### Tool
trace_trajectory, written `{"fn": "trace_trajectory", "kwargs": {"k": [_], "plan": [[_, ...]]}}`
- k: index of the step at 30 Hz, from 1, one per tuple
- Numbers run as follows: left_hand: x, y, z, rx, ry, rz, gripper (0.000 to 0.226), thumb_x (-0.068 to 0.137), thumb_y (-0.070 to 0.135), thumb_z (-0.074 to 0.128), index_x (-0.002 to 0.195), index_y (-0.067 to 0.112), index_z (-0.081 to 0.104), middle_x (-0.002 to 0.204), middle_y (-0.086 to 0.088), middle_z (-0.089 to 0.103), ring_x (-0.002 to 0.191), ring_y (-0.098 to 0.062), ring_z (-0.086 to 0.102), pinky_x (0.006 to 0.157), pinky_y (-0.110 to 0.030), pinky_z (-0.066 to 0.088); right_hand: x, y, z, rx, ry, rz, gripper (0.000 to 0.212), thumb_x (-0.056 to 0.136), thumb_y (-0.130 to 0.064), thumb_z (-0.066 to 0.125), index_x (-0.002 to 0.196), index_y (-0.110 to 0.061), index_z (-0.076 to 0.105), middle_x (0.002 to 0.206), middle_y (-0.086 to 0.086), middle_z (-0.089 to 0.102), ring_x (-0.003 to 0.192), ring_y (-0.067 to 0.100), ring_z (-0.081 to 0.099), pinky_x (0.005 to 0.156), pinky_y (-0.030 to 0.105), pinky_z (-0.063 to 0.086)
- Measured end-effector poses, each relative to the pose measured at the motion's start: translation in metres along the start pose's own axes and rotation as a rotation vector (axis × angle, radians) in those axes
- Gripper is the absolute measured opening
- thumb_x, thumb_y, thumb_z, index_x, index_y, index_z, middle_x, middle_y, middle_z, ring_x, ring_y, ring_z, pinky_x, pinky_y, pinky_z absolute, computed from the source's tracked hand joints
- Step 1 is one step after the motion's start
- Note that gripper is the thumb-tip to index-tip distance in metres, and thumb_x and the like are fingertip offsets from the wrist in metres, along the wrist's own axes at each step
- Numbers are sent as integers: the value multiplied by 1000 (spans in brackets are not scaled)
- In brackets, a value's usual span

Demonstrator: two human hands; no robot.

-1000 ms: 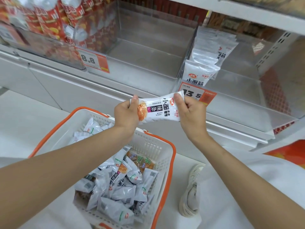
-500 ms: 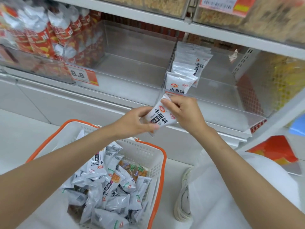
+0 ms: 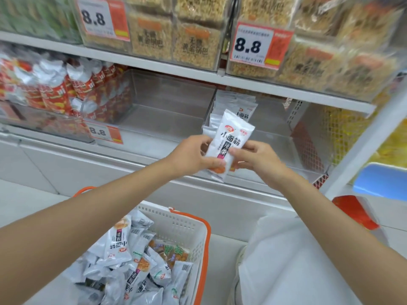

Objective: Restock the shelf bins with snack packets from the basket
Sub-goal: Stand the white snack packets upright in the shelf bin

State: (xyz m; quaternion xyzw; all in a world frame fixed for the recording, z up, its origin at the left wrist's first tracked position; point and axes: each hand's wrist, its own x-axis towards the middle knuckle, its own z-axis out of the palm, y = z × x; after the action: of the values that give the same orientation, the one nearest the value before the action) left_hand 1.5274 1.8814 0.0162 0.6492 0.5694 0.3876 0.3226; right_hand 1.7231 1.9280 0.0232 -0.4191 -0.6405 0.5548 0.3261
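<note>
Both hands hold one white snack packet (image 3: 231, 142) upright in front of the shelf. My left hand (image 3: 191, 156) grips its lower left side, and my right hand (image 3: 256, 158) pinches its lower right edge. Just behind it a clear shelf bin (image 3: 275, 128) holds a row of the same white packets (image 3: 235, 106) along its left side. The white basket with orange rim (image 3: 198, 234) sits low at the centre, with several white packets (image 3: 132, 265) piled inside.
An empty clear bin (image 3: 167, 111) stands left of the packet row, and a bin of red packets (image 3: 55, 89) lies further left. The upper shelf carries boxed snacks (image 3: 176, 38) behind 8.8 price tags. A blue object (image 3: 383, 181) sits at the right.
The packet has turned from lying sideways to upright and has risen toward the bin. The view tilted up, showing the upper shelf.
</note>
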Motion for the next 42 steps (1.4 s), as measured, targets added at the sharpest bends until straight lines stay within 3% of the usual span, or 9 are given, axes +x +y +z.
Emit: {"fn": "trace_trajectory", "kwargs": {"k": [3, 6, 11, 17, 20, 24, 31, 39, 42], "plan": [[26, 19, -3, 68, 67, 19, 50, 71, 41, 83, 112, 20, 63, 97, 1, 67, 80, -13, 65, 71, -28, 54, 9, -7, -31, 110, 183, 11, 13, 91, -15, 65, 102, -8, 70, 91, 6, 75, 72, 14, 69, 61, 21, 52], [57, 28, -10, 161, 121, 53, 34, 83, 40, 73, 107, 20, 61, 94, 3, 64, 79, -11, 60, 69, -23, 49, 27, -7, -66, 165, 308, 34, 5, 92, -13, 64, 94, -10, 68, 81, 3, 75, 65, 13, 68, 55, 19, 53], [120, 27, -9, 312, 137, 64, 22, 94, 27, 60, 113, 17, 62, 102, 1, 60, 97, -20, 59, 79, -31, 49, 78, 6, -95, 29, 434, 72, 4, 90, -11, 68, 89, -10, 64, 95, 11, 71, 76, 21, 68, 65, 26, 57], [190, 22, 9, 624, 11, 34, 33, 99, 25, 48, 131, 19, 55, 138, -7, 52, 122, -28, 50, 98, -31, 43, 160, 37, -78, -213, 337, 127, 15, 89, -12, 69, 100, -4, 64, 105, 15, 70, 84, 30, 69, 81, 45, 58], [211, 21, 14, 817, 29, 62, 38, 103, 29, 39, 140, 28, 46, 149, -1, 43, 132, -27, 42, 105, -33, 39, 191, 49, -71, -514, 397, 136, 30, 86, -21, 71, 111, -4, 63, 107, 12, 70, 89, 27, 69, 71, 30, 53], [228, 10, 15, 861, -52, 109, 39, 104, 25, 30, 136, 29, 52, 147, 1, 46, 131, -26, 44, 105, -35, 39, 207, 68, -62, -533, 391, 201, 56, 73, -24, 81, 121, -10, 54, 117, 4, 65, 108, 24, 62, 81, 29, 49], [228, -1, 14, 709, -42, 97, 44, 105, 28, 30, 147, 36, 33, 156, 8, 31, 144, -21, 26, 115, -35, 27, 218, 79, -61, -470, 291, 274, 30, 80, -27, 62, 106, -11, 62, 98, 5, 72, 89, 23, 69, 75, 37, 58], [233, -5, 13, 703, -111, 83, 37, 103, 25, 31, 113, 19, 66, 136, 7, 53, 125, -17, 46, 110, -37, 34, 204, 75, -58, -422, 254, 280, 41, 71, -30, 84, 104, -16, 66, 103, 0, 71, 95, 20, 67, 88, 38, 57], [234, -9, 12, 678, -84, 70, 18, 99, 24, 33, 87, 24, 46, 98, 5, 46, 92, -16, 40, 85, -31, 38, 191, 65, -60, -450, 241, 347, 36, 74, -38, 83, 95, -16, 63, 93, -1, 69, 85, 17, 63, 82, 31, 53]]}}
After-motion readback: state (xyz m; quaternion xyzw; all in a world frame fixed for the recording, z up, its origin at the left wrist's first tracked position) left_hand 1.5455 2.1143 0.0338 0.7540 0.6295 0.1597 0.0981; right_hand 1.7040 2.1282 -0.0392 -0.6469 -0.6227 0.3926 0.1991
